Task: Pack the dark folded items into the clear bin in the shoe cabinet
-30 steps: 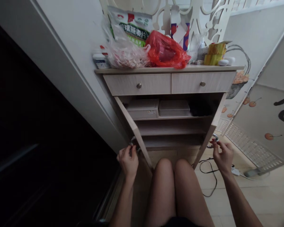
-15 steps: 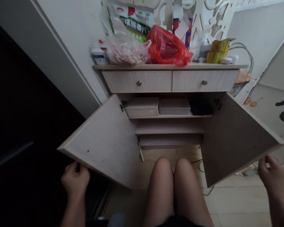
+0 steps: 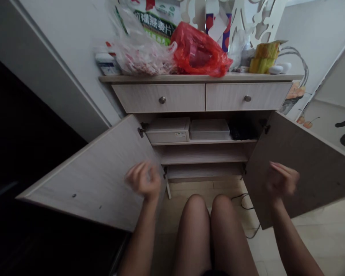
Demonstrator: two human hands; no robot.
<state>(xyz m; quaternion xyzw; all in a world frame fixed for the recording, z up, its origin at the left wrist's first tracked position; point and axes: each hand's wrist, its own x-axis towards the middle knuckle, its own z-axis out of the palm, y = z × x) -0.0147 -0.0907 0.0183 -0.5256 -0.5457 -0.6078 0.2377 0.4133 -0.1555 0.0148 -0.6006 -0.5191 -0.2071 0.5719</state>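
1. Left hand (image 3: 143,180): motion-blurred, fingers loosely curled, nothing visible in its grip; how far it is closed cannot be told. It is raised near the inner edge of the left cabinet door (image 3: 86,176); contact cannot be told.
2. Right hand (image 3: 281,180): equally blurred and loosely curled, with nothing visible in it, raised in front of the right cabinet door (image 3: 301,168); contact cannot be told.
3. Both doors stand wide open, one to each side of the wood-grain cabinet (image 3: 195,78). The bare knees (image 3: 195,211) lie between the hands, below the cabinet opening.
4. Upper shelf (image 3: 204,142), left to right: white box (image 3: 167,131), translucent plastic box (image 3: 209,129), dark bundle (image 3: 241,130).
5. Above the shelf: left drawer (image 3: 158,98) and right drawer (image 3: 247,98), both closed, each with a round metal knob.
6. Cabinet top, near its front edge: clear bag (image 3: 140,55) with pinkish contents, beside a red plastic bag (image 3: 198,51); yellow-green packets (image 3: 263,57) toward the right corner.
7. Floor: black cable (image 3: 245,201) beside the right door.
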